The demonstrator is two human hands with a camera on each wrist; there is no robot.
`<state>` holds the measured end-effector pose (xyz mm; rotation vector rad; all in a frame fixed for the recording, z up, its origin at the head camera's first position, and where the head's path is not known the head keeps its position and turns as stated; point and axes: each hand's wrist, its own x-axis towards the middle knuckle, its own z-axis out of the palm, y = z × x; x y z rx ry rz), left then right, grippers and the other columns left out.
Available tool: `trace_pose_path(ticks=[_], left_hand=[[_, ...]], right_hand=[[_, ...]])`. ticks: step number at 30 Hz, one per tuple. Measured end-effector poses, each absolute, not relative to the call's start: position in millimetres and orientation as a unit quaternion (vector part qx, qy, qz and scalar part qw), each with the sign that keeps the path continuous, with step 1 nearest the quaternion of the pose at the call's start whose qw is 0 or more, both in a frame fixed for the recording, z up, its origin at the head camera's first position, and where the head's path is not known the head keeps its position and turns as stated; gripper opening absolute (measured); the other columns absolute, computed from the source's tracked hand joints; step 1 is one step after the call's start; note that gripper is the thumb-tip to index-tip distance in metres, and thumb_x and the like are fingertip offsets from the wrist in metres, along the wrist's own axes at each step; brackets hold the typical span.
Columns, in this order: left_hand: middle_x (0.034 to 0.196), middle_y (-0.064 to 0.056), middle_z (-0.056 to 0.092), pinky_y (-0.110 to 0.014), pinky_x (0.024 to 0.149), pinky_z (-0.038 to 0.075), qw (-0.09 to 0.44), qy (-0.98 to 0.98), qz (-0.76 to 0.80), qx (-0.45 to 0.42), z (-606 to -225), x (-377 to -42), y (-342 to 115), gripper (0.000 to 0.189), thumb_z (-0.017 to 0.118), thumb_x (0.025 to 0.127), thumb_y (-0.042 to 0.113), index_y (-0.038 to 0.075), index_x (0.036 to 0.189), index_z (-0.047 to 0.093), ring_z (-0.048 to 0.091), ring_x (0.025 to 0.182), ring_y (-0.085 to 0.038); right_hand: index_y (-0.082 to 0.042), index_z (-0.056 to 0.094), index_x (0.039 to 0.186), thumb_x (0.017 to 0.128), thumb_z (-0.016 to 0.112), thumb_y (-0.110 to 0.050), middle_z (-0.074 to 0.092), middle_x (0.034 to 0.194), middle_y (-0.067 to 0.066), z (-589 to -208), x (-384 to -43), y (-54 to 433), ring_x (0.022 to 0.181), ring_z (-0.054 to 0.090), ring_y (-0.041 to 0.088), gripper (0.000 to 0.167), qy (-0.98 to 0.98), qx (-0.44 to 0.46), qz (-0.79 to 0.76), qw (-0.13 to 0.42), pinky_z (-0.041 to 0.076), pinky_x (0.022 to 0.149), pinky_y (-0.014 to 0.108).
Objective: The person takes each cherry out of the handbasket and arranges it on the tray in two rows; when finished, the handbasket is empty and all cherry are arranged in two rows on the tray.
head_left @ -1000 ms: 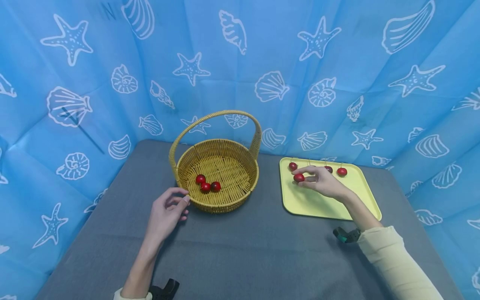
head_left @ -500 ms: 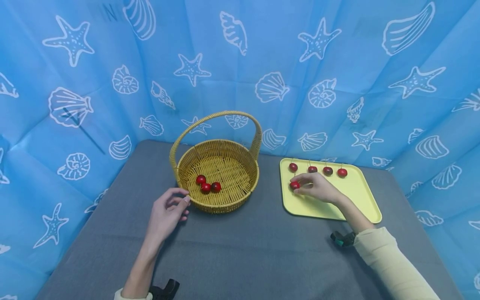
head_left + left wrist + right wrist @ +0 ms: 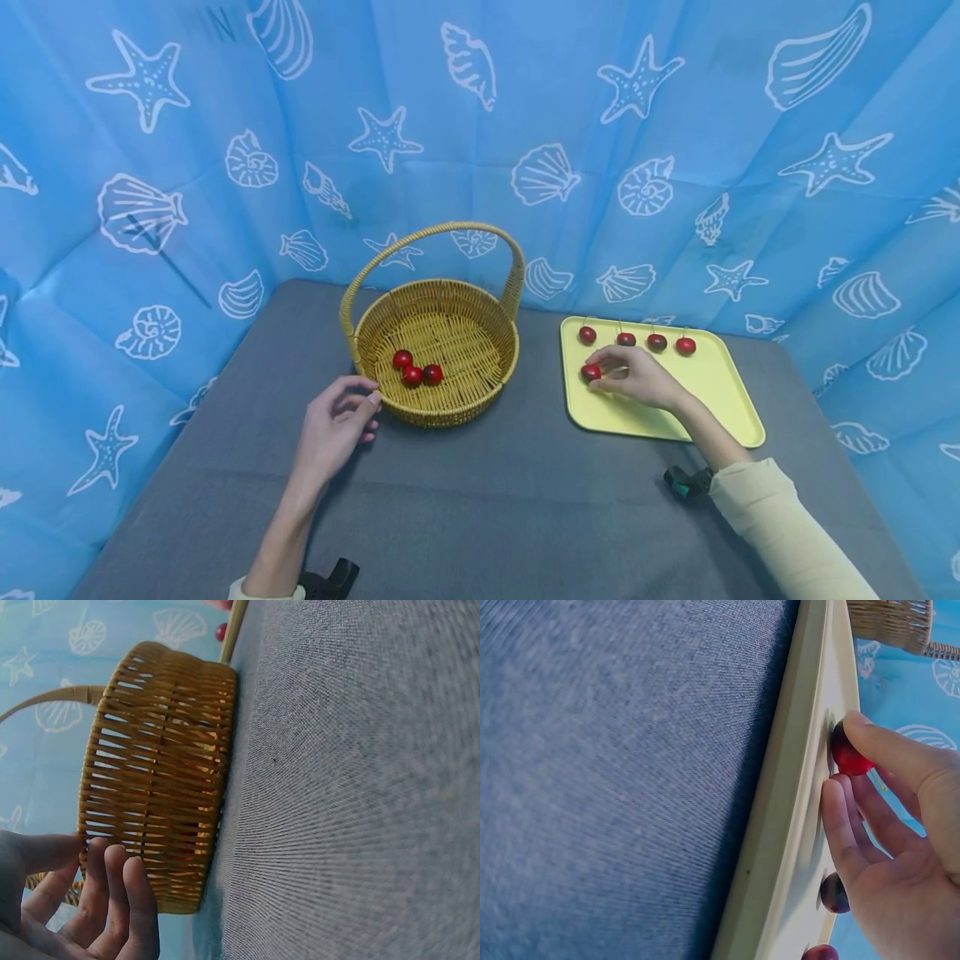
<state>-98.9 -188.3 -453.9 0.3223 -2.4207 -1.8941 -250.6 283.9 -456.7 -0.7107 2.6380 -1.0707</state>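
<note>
My right hand (image 3: 639, 379) pinches a dark red cherry (image 3: 590, 373) between thumb and fingers, low over the left part of a yellow tray (image 3: 720, 387). The right wrist view shows this cherry (image 3: 851, 750) close to the tray surface, under the thumb tip. Along the tray's far side lies a row of several cherries (image 3: 656, 342) with thin stems. At left, my left hand (image 3: 330, 429) holds the near-left rim of a woven basket (image 3: 442, 414), thumb at the edge. Inside that basket are 3 cherries (image 3: 412, 377).
A tall arched handle (image 3: 457, 225) rises over the basket. Grey cloth (image 3: 510, 500) covers the table between and in front of basket and tray. Directly behind hangs a blue curtain (image 3: 465, 125) with white shells and starfish.
My right hand has come down and slightly left with the cherry, toward the tray, then stayed nearly still. The cherry row behind it now shows fully. My left hand keeps its place on the basket.
</note>
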Motion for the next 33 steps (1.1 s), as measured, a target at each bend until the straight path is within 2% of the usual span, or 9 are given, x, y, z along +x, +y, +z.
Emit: trace_pose_path(ticks=[9, 22, 29, 33], left_hand=[[0.108, -0.023, 0.078, -0.035, 0.072, 0.07, 0.026, -0.785, -0.61, 0.105, -453, -99, -188, 0.027, 0.071, 0.108, 0.024, 0.011, 0.131, 0.067, 0.077, 0.084, -0.026], [0.109, -0.024, 0.077, -0.034, 0.072, 0.07, 0.028, -0.783, -0.613, 0.102, -454, -99, -188, 0.027, 0.071, 0.108, 0.024, 0.01, 0.131, 0.067, 0.078, 0.085, -0.026], [0.108, -0.024, 0.077, -0.035, 0.071, 0.07, 0.03, -0.784, -0.613, 0.097, -454, -99, -188, 0.027, 0.071, 0.108, 0.023, 0.009, 0.13, 0.067, 0.077, 0.084, -0.027], [0.106, -0.023, 0.077, -0.035, 0.071, 0.07, 0.031, -0.783, -0.614, 0.097, -454, -99, -188, 0.027, 0.071, 0.107, 0.024, 0.009, 0.13, 0.067, 0.077, 0.084, -0.026]], right_hand=[[0.005, 0.071, 0.127, 0.091, 0.087, -0.005, 0.077, 0.122, 0.026, -458, -252, 286, 0.11, 0.077, 0.042, 0.041, 0.888, -0.241, -0.376, 0.105, 0.069, 0.093, 0.035], [0.008, 0.068, 0.129, 0.095, 0.081, -0.002, 0.072, 0.126, 0.029, -441, -248, 291, 0.119, 0.072, 0.052, 0.038, 0.878, -0.242, -0.4, 0.104, 0.064, 0.091, 0.019], [0.008, 0.067, 0.132, 0.098, 0.079, -0.004, 0.071, 0.129, 0.029, -433, -247, 288, 0.12, 0.072, 0.051, 0.038, 0.875, -0.238, -0.411, 0.09, 0.065, 0.094, 0.023], [0.007, 0.068, 0.132, 0.099, 0.078, -0.004, 0.069, 0.132, 0.032, -427, -246, 280, 0.12, 0.074, 0.04, 0.037, 0.868, -0.24, -0.428, 0.08, 0.065, 0.096, 0.024]])
